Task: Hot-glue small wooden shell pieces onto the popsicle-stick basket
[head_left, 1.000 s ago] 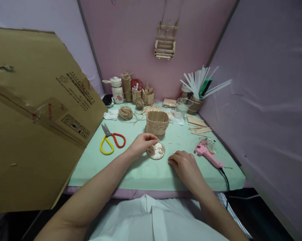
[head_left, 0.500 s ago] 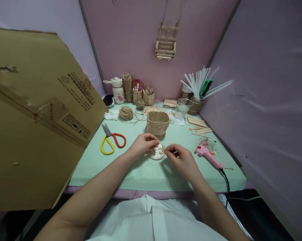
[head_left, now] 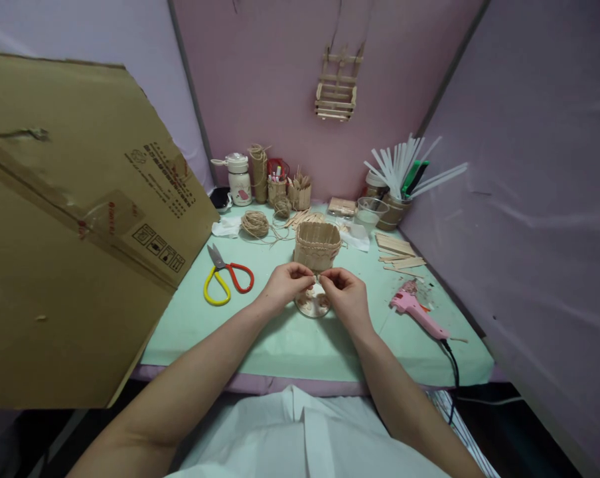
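Note:
My left hand (head_left: 286, 284) and my right hand (head_left: 347, 294) meet over a small clear round dish (head_left: 312, 306) of pale wood bits on the green mat (head_left: 290, 338). Both hands are pinched, fingertips almost touching above the dish; what they pinch is too small to name. Right behind the hands stands a small basket of wooden sticks (head_left: 316, 245) with woven twine round its lower half.
Yellow-and-red scissors (head_left: 225, 279) lie left of the hands, a pink glue gun (head_left: 417, 309) with black cord to the right. A big cardboard sheet (head_left: 66, 226) leans at the left. Twine ball (head_left: 255, 224), bottle (head_left: 239, 178), stick holders, plastic cup (head_left: 368, 214) and flat sticks (head_left: 397, 251) line the back.
My right hand has moved left from the mat beside the dish up to my left hand over the dish. The left hand has stayed over the dish, pinched.

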Tool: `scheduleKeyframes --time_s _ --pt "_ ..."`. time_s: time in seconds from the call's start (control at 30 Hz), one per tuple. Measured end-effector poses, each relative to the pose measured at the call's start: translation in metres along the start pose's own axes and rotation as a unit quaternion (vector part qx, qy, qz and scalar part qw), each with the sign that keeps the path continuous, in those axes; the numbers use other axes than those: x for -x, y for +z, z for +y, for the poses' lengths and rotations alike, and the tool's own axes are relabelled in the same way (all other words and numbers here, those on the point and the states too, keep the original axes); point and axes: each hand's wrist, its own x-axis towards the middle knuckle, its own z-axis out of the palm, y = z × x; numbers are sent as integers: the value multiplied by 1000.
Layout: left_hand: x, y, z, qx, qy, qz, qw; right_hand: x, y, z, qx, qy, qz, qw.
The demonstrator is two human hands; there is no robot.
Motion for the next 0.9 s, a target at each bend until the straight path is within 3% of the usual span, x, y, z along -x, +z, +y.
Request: scheduleKeyframes --time_s 0.9 --pt "2 2 6 20 -14 5 1000 1 1 1 -9 15 0 1000"
